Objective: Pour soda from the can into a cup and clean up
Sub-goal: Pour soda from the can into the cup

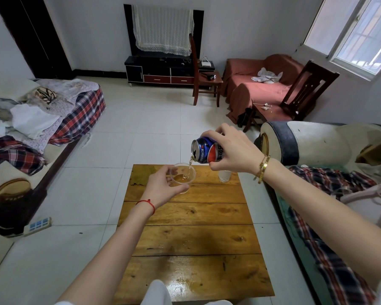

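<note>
My right hand [231, 148] grips a blue soda can [204, 150], tipped to the left with its mouth down. A thin brown stream falls from the can into a clear plastic cup [185, 176]. My left hand [161, 188] holds that cup from the left, just above the far end of the wooden table [194, 234]. A little brown soda lies in the bottom of the cup. The can sits above and slightly right of the cup's rim.
A second pale cup [225, 175] stands on the table's far right corner, under my right wrist. Sofas with plaid cloth flank the table on the left [53, 119] and right [330, 216]. A power strip [39, 225] lies on the tiled floor at left.
</note>
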`<state>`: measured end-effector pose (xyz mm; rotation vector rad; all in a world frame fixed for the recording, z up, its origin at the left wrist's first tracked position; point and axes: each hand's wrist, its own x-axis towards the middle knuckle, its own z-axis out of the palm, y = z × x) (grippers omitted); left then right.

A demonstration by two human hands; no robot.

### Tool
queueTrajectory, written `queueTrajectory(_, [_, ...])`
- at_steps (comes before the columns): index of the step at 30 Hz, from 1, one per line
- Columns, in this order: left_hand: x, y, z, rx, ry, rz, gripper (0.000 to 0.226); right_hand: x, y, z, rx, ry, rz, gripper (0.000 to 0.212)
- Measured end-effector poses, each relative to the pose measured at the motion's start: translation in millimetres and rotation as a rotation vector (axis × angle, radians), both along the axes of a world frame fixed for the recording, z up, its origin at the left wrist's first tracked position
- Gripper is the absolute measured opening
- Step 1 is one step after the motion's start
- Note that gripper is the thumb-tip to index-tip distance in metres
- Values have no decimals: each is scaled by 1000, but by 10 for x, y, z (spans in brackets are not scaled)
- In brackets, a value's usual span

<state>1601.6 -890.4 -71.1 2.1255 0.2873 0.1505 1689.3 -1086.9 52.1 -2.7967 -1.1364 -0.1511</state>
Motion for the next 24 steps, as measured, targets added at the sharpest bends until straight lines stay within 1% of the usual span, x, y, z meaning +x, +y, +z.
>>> queueTrajectory(15, [1, -29, 53, -6, -2, -3, 63, 31, -23, 29, -4, -20, 6, 73])
queueTrajectory(24, [31, -37, 81, -11, -5, -5, 64, 65, -41, 19, 14, -46, 17, 71])
